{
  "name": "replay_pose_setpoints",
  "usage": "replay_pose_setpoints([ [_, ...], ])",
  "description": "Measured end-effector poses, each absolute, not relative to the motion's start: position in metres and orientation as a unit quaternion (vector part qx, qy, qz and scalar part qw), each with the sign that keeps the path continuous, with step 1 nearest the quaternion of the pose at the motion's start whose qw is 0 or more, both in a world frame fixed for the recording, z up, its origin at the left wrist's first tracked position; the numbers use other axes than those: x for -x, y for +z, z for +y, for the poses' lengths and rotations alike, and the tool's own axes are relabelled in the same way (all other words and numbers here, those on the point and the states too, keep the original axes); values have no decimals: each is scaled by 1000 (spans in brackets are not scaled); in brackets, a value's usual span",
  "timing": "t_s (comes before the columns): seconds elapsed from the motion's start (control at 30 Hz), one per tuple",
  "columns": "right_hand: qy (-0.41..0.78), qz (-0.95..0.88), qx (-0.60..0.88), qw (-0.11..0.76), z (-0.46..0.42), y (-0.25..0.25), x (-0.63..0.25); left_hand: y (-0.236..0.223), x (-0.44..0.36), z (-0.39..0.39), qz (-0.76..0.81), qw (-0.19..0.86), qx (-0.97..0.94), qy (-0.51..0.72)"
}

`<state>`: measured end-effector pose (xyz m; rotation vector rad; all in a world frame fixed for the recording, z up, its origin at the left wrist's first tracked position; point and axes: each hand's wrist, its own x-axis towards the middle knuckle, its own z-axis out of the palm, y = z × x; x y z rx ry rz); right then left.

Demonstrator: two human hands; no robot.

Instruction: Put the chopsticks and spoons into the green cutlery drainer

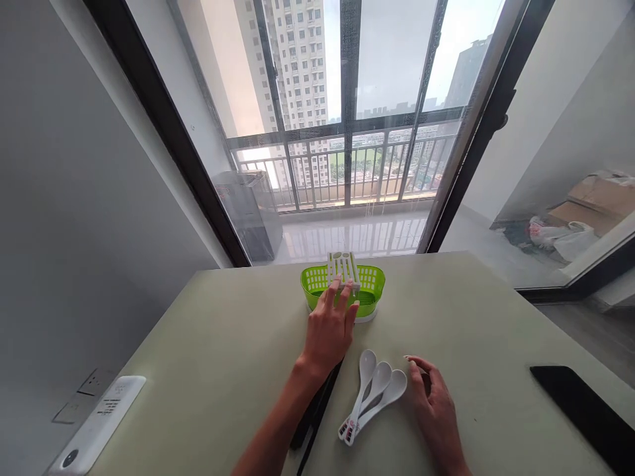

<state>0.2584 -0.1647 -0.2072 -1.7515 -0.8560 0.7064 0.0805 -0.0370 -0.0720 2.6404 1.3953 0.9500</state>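
My left hand reaches out with its fingers extended, fingertips on the near edge of a white slotted rack. That rack sits across a green perforated basket with a white base. Three white spoons lie fanned on the table, their printed handle ends overlapping toward me. To their right rests my right hand, loosely curved, fingers apart, holding nothing I can see. Partly covered by my left forearm is a long black object; its kind cannot be made out.
The pale table ends at a glass sliding door with a balcony beyond. A flat black object lies at the right. On the left edge is a white device near wall sockets. Cardboard boxes and bags stand behind the glass.
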Motion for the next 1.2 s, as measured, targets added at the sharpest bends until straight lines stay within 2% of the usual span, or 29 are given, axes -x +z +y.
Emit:
replay_pose_setpoints([
  [0.4,273,-368,723,517,-164,-208,-258,-69,-85,-52,408,15,-863,297],
  [0.6,267,-371,731,507,-164,-207,-258,-97,-47,-66,435,24,-807,400],
  [0.87,276,-372,729,504,-167,-209,-258,-153,4,-106,526,152,-759,353],
  [1.03,276,-361,739,498,-167,-208,-258,-166,12,-123,552,227,-738,315],
  [1.2,283,-348,744,495,-165,-210,-257,-171,12,-129,548,241,-742,301],
])
